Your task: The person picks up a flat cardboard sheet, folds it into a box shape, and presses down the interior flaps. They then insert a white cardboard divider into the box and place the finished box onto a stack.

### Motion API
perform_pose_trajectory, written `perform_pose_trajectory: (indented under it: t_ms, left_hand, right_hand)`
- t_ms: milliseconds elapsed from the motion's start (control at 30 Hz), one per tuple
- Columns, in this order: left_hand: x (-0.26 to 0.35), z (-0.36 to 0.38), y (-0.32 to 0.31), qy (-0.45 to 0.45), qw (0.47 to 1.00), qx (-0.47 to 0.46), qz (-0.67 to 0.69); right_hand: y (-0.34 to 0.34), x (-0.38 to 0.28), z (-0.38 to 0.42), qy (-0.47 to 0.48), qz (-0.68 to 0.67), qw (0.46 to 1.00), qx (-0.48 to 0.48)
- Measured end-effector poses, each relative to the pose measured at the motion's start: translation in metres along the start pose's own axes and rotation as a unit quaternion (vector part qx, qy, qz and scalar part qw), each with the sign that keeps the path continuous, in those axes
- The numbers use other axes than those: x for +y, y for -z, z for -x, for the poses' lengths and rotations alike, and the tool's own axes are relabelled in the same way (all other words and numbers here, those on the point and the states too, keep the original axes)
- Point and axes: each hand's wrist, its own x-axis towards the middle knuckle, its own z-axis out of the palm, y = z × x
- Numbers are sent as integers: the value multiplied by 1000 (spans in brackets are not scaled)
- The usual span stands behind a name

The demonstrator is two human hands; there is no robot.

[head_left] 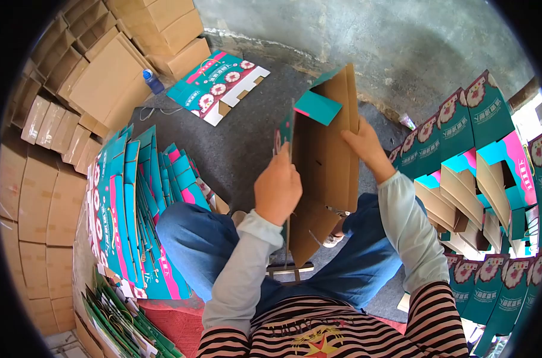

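Observation:
A partly opened cardboard gift box (327, 149) stands upright between my knees, its brown inside facing up and a teal flap (320, 107) folded in at the far end. My left hand (277, 185) is closed on the edge of the box's left panel, which is seen nearly edge-on. On the opposite side, my right hand (366, 146) grips the right panel, thumb on the near face and fingers hidden behind it. A lower flap (312, 238) hangs out at the end nearest my body.
Flattened teal and pink cartons (139, 209) are stacked at my left. Several folded boxes (485, 191) are piled at my right. One flat printed sheet (217, 83) lies ahead on the floor, near a blue bottle (153, 82). Brown cartons (38, 209) line the left side.

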Motion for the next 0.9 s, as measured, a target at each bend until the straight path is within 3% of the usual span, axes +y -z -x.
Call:
perform_pose_trajectory:
  t_ms: [100, 200, 300, 467, 533, 633, 700, 833, 900]
  left_hand:
    - [-1, 4, 5, -37, 998, -31, 42]
    - [9, 16, -8, -34, 995, -80, 54]
    - [18, 29, -24, -13, 992, -112, 59]
    - [45, 51, -52, 7, 983, -181, 30]
    - [58, 56, -65, 37, 979, -191, 54]
    - [63, 65, -80, 39, 976, -185, 105]
    - [62, 68, -79, 33, 970, -197, 138]
    - [3, 66, -76, 61, 951, -142, 266]
    - [-67, 49, -56, 64, 991, -37, 112]
  right_hand:
    - [10, 0, -19, 11, 211, 976, 58]
    - [7, -7, -22, -42, 354, 934, 32]
    - [-1, -18, -17, -42, 361, 930, 56]
    - [1, 13, -26, -150, 186, 970, -50]
    - [5, -8, -15, -208, 117, 964, -118]
    - [16, 1, 9, -196, -3, 967, -162]
    - [29, 43, 11, -206, -32, 959, -193]
    - [57, 23, 15, -165, -216, 953, -134]
    - [81, -6, 20, -132, -291, 943, -96]
